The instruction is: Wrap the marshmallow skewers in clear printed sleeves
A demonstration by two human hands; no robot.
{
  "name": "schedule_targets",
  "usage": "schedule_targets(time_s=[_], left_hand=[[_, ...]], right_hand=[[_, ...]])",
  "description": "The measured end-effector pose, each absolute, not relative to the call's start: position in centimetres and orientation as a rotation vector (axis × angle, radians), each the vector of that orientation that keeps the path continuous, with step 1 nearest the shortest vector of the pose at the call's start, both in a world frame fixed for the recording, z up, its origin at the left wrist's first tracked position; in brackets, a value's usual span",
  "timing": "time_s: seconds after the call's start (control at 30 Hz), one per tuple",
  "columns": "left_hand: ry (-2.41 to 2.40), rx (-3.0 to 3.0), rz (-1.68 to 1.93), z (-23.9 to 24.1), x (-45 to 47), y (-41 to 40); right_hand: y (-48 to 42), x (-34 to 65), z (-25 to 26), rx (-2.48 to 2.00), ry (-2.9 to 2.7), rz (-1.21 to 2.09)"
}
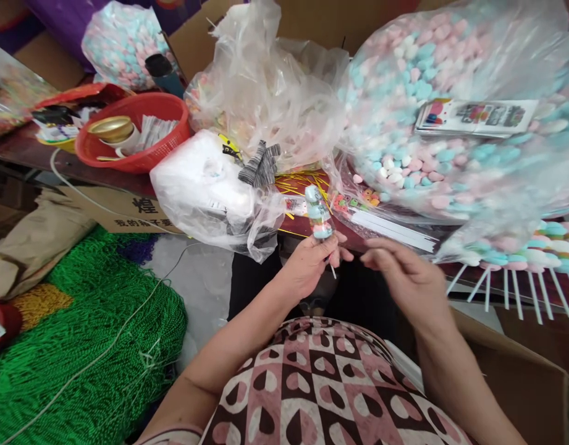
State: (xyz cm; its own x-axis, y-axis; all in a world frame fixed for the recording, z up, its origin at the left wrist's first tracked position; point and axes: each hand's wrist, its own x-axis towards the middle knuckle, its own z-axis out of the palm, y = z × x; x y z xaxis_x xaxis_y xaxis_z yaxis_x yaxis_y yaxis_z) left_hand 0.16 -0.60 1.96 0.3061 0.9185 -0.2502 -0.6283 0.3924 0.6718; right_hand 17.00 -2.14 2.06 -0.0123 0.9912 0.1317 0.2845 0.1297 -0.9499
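Note:
My left hand (314, 262) is closed around the lower end of a marshmallow stick (319, 213), pastel marshmallows in a clear printed wrapper. It stands nearly upright, with its white stick poking out below the fingers. To the right, my right hand (404, 272) is apart from it, thumb and fingers curled together; whatever they may pinch is hidden. Gold twist ties (296, 180) lie scattered on the dark red table beyond the left hand. White paper sticks (390, 228) and small colourful gummy candies (356, 201) lie just past the right hand.
A large bag of marshmallows (432, 74) fills the back right, printed wrappers (474, 117) on top. Finished marshmallow sticks (520, 259) line the right edge. A white plastic bag (205, 179) and red basket (136, 157) stand left. Green cord (103, 327) is heaped below.

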Motion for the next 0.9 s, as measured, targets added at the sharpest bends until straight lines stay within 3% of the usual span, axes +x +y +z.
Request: schedule_targets(time_s=[0.2,0.27,0.53,0.77,0.9], left_hand=[[0.234,0.514,0.587,2.0,1.5,-2.5],[0.233,0.586,0.549,1.9,1.7,-2.8],[1.197,1.316,0.789,2.1,0.1,-1.6],[0.453,0.732,0.674,0.9,-0.5,-1.6],[0.789,0.87,0.895,0.9,-0.8,-1.4]], right_hand=[[-1.1,16.6,4.1,-0.892,-1.14,1.721],[-1.2,15.6,4.0,-0.825,-1.101,1.807],[-0.7,12.6,2.3,-1.026,-0.876,1.259],[0.0,14.3,3.8,-1.009,-1.122,1.617],[0.7,12.5,2.7,-1.109,-1.035,1.381]])
